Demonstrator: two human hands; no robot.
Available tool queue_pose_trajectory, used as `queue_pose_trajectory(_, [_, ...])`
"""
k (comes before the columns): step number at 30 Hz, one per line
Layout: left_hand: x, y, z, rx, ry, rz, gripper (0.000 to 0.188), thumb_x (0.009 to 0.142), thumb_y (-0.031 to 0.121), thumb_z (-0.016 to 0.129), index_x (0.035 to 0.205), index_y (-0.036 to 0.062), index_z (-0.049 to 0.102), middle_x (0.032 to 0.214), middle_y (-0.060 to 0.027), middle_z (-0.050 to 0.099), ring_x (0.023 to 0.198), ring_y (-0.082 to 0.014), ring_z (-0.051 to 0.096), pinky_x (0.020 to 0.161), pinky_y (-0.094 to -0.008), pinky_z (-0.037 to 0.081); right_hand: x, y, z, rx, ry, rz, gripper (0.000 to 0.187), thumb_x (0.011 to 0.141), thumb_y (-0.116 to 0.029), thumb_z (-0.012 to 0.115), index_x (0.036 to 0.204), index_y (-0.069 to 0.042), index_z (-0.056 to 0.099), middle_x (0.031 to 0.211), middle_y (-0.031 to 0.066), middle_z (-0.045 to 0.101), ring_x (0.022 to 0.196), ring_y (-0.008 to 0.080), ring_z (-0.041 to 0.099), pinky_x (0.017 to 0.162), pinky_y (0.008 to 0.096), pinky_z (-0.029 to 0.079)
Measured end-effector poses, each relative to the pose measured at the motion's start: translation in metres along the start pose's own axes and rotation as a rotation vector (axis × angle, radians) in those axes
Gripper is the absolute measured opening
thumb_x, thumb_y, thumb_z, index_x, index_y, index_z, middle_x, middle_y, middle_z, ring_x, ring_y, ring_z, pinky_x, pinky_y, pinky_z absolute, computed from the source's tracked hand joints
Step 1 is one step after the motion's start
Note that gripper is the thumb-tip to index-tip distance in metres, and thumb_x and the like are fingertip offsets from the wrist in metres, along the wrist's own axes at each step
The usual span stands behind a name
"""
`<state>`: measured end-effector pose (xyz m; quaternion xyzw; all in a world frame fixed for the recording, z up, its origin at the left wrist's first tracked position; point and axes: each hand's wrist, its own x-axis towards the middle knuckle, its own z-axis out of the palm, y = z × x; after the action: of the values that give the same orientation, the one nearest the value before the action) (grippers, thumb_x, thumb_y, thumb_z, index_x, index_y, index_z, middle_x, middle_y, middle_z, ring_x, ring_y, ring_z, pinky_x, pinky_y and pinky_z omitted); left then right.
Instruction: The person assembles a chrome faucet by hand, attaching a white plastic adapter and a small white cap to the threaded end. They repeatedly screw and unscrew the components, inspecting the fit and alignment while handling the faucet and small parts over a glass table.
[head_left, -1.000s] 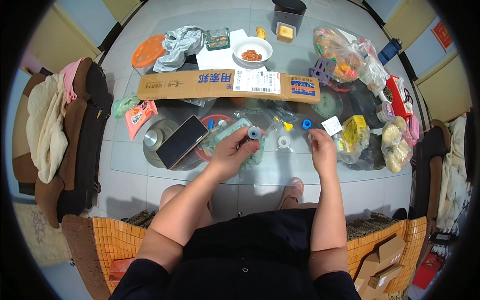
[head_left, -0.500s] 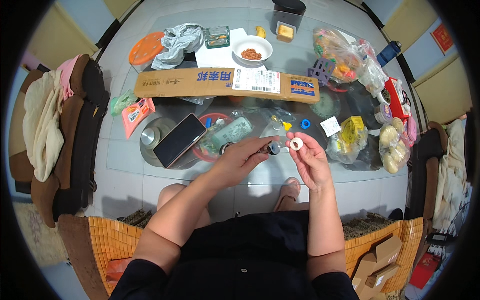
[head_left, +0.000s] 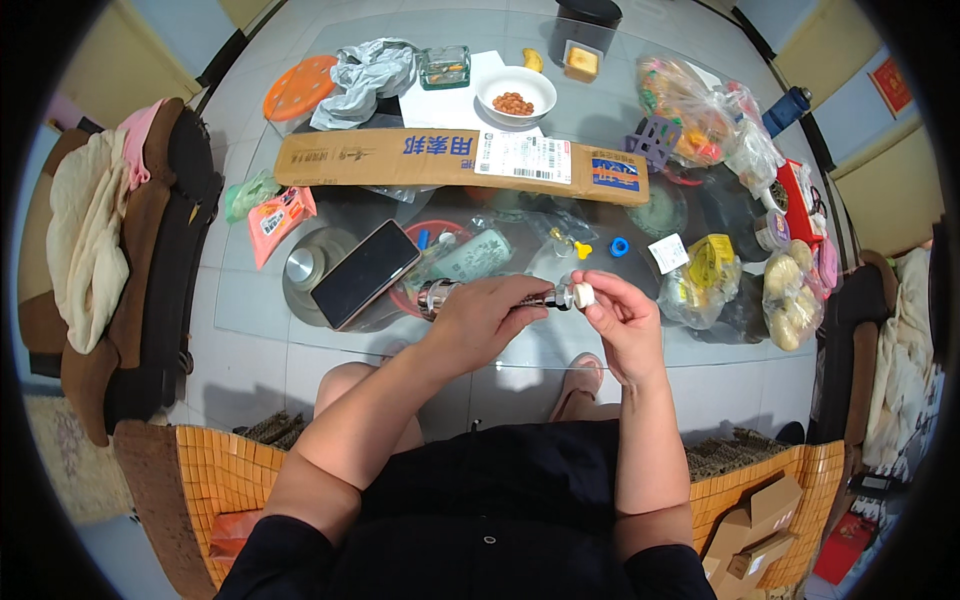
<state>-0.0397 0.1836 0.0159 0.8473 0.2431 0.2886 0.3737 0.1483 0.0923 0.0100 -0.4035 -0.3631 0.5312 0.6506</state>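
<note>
My left hand (head_left: 482, 318) is wrapped round a chrome tubular fitting (head_left: 434, 299), whose wide end sticks out on the left and whose narrow end emerges at the right. Between the fingertips of my right hand (head_left: 625, 325) is a small white ring-shaped piece (head_left: 584, 295), set against or very close to that narrow end; whether the two touch is hard to tell. Just beyond the hands on the glass table (head_left: 330, 215) lie a small yellow plastic part (head_left: 583, 251) and a blue ring (head_left: 619, 246).
A phone (head_left: 365, 274) rests left of my hands, near a red basin (head_left: 408, 300). Across the table lies a long cardboard box (head_left: 380, 160), with a white bowl of nuts (head_left: 540, 85) behind. Plastic bags (head_left: 712, 260) and a bag of pale round buns (head_left: 793, 295) are at right.
My right hand has turned the white ring from face-on to side-on and brought it to the fitting's narrow end. More of the chrome fitting shows at both ends of my left hand.
</note>
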Motion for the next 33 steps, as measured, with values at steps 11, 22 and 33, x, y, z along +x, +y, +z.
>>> queue_pose_trajectory(11, [-0.002, -0.003, 0.000, 0.169, 0.086, 0.108, 0.028, 0.080, 0.020, 0.067, 0.105, 0.0097, 0.062, 0.085, -0.0072, 0.065, 0.074, -0.0261, 0.063, 0.064, -0.0342, 0.049, -0.001, -0.005, 0.010, -0.383, 0.034, -0.061, 0.030, 0.079, 0.002, 0.067, 0.109, 0.000, 0.064, 0.116, 0.0114, 0.058, 0.101, 0.0152, 0.059, 0.084, 0.0238, 0.049])
queue_pose_trajectory(22, [-0.003, -0.003, 0.000, 0.297, 0.084, 0.151, 0.029, 0.079, 0.022, 0.066, 0.105, 0.0117, 0.061, 0.079, -0.0047, 0.062, 0.071, -0.0247, 0.061, 0.061, -0.0346, 0.047, 0.000, -0.008, 0.014, -0.599, 0.064, -0.106, 0.028, 0.077, -0.001, 0.070, 0.104, 0.000, 0.065, 0.100, 0.0087, 0.062, 0.085, 0.0130, 0.061, 0.076, 0.0239, 0.051])
queue_pose_trajectory(33, [-0.002, -0.003, -0.001, 0.320, 0.079, 0.193, 0.029, 0.079, 0.022, 0.065, 0.106, 0.0123, 0.062, 0.079, -0.0046, 0.061, 0.069, -0.0231, 0.060, 0.059, -0.0341, 0.047, -0.001, -0.010, 0.016, -0.892, 0.008, -0.220, 0.026, 0.078, -0.004, 0.070, 0.102, 0.000, 0.063, 0.095, 0.0103, 0.062, 0.080, 0.0147, 0.062, 0.071, 0.0261, 0.051])
